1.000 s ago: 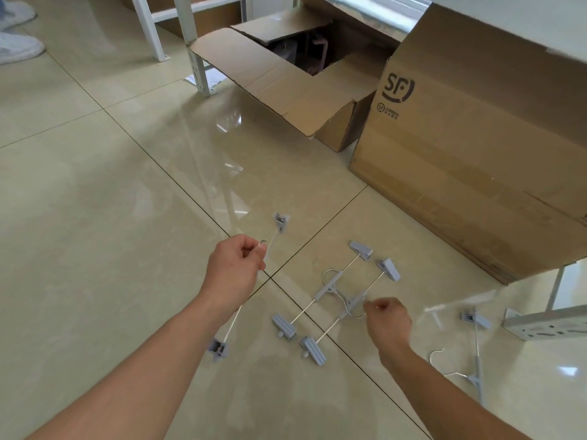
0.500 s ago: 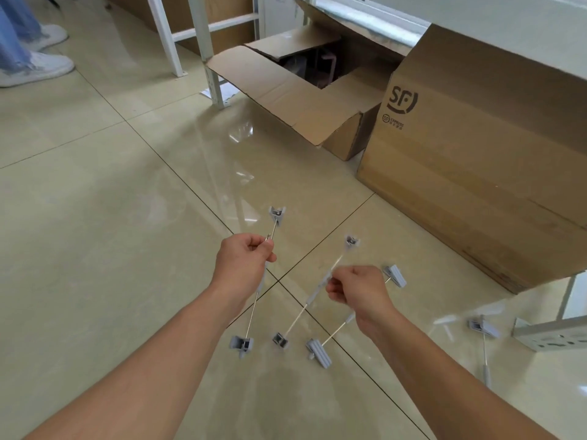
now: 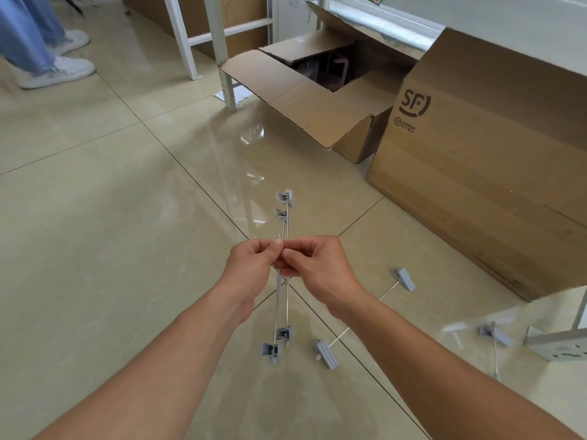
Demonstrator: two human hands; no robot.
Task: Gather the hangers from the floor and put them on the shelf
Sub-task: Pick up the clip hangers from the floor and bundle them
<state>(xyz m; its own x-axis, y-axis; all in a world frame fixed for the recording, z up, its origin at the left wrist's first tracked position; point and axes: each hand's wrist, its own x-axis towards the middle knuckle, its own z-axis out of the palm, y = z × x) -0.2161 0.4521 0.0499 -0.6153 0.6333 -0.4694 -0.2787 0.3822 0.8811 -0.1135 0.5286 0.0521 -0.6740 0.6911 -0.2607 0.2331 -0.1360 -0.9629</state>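
Two grey clip hangers [image 3: 282, 308] are held side by side above the tiled floor, their wire bars almost parallel and clips at both ends. My left hand [image 3: 252, 265] and my right hand [image 3: 319, 266] meet at their middles, each pinching the hooks. A third clip hanger [image 3: 365, 319] lies on the floor under my right forearm, partly hidden by it. Another hanger [image 3: 495, 339] lies on the floor at the right.
A large SF cardboard box [image 3: 482, 160] stands at the right, with an open box [image 3: 317, 100] behind it. White shelf legs [image 3: 222, 52] rise at the back; a metal shelf foot [image 3: 556, 342] sits at far right. A person's legs and white shoes [image 3: 54, 71] are upper left.
My right hand lifted a second hanger off the floor and brought it left against the one in my left hand. Both hands now touch. The view tilted up.
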